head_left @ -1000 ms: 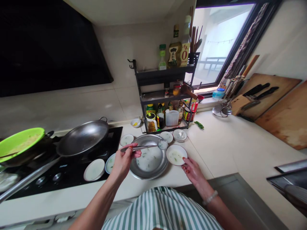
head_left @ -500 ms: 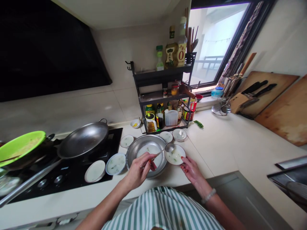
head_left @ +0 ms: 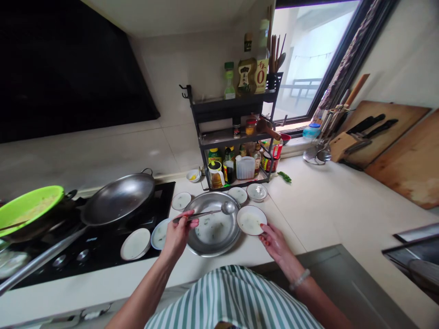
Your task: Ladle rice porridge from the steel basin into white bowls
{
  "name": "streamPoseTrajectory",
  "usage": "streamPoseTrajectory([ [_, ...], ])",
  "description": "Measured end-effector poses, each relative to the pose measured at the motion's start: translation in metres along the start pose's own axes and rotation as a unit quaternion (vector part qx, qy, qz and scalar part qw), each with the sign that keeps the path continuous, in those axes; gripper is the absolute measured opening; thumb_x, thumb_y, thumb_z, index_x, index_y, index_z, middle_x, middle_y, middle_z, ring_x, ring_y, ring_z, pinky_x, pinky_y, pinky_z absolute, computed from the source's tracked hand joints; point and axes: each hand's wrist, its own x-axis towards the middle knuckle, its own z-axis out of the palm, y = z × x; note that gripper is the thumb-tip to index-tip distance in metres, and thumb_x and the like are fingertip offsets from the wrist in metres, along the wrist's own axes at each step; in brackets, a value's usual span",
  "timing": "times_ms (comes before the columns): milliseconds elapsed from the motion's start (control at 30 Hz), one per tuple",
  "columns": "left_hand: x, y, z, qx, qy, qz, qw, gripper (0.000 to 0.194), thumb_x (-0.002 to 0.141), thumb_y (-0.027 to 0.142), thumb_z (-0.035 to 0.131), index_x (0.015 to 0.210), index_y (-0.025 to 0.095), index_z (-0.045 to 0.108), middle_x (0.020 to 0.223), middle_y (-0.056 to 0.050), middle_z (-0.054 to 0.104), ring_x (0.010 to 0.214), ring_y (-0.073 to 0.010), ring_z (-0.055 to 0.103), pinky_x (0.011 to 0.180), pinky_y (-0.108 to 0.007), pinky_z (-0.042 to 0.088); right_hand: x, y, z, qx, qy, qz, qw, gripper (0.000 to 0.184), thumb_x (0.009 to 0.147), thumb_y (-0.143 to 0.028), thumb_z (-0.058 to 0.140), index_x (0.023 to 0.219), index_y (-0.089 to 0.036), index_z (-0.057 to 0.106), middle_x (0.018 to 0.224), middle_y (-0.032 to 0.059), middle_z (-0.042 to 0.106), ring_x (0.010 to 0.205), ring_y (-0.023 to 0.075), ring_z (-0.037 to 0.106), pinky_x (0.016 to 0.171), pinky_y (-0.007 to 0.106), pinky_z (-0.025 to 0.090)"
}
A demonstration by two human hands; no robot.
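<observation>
My left hand (head_left: 180, 230) is closed round the handle of a metal ladle (head_left: 227, 208), whose bowl hangs over the right side of a wide steel basin (head_left: 234, 235). Pale liquid with green bits lies in the basin. With thumb and fingers my right hand (head_left: 274, 240) grips the near right rim of a small white bowl (head_left: 252, 220), which holds similar pale liquid and sits just right of the basin. A blue-rimmed bowl (head_left: 158, 236) of the same liquid is partly hidden behind my left hand.
A white bowl (head_left: 135, 244) stands at the stove's edge beside a wok (head_left: 120, 201). Small bowls (head_left: 181, 201) (head_left: 257, 192) sit behind the basin, below a black spice rack (head_left: 236, 141). A green colander (head_left: 30, 208) is far left; a knife block (head_left: 343, 146) stands right.
The ladle tipped over the small white bowl half a second ago, then swung back left over the basin with my left hand. My right hand keeps its grip on the bowl.
</observation>
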Motion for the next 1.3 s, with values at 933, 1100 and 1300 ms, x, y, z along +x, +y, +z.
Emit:
streamPoseTrajectory([
  [933, 0.02, -0.049, -0.007, -0.024, 0.045, -0.054, 0.997, 0.016, 0.088, 0.013, 0.051, 0.092, 0.008, 0.066, 0.062, -0.006, 0.073, 0.058, -0.0173, 0.071, 0.069, -0.03, 0.058, 0.01, 0.004, -0.013, -0.035, 0.012, -0.028, 0.999, 0.039, 0.052, -0.042, 0.088, 0.074, -0.023, 0.062, 0.065, -0.0012, 0.059, 0.053, 0.0123, 0.049, 0.046, 0.026, 0.036],
  [1100, 0.017, -0.04, -0.01, -0.029, 0.056, -0.06, 0.996, 0.017, 0.088, 0.012, 0.05, 0.092, 0.009, 0.065, 0.061, -0.007, 0.073, 0.058, -0.0167, 0.071, 0.068, -0.028, 0.058, 0.009, 0.003, -0.012, -0.042, 0.015, -0.029, 0.999, 0.039, 0.052, -0.042, 0.087, 0.074, -0.023, 0.062, 0.065, -0.0009, 0.059, 0.053, 0.0131, 0.05, 0.047, 0.027, 0.038],
  [1300, 0.013, -0.031, -0.012, -0.022, 0.063, -0.055, 0.996, 0.017, 0.088, 0.013, 0.05, 0.092, 0.009, 0.065, 0.061, -0.007, 0.073, 0.058, -0.017, 0.072, 0.068, -0.028, 0.057, 0.008, 0.004, -0.012, -0.045, 0.013, -0.031, 0.998, 0.038, 0.053, -0.043, 0.086, 0.075, -0.024, 0.062, 0.066, -0.0009, 0.059, 0.053, 0.0131, 0.05, 0.046, 0.027, 0.036],
])
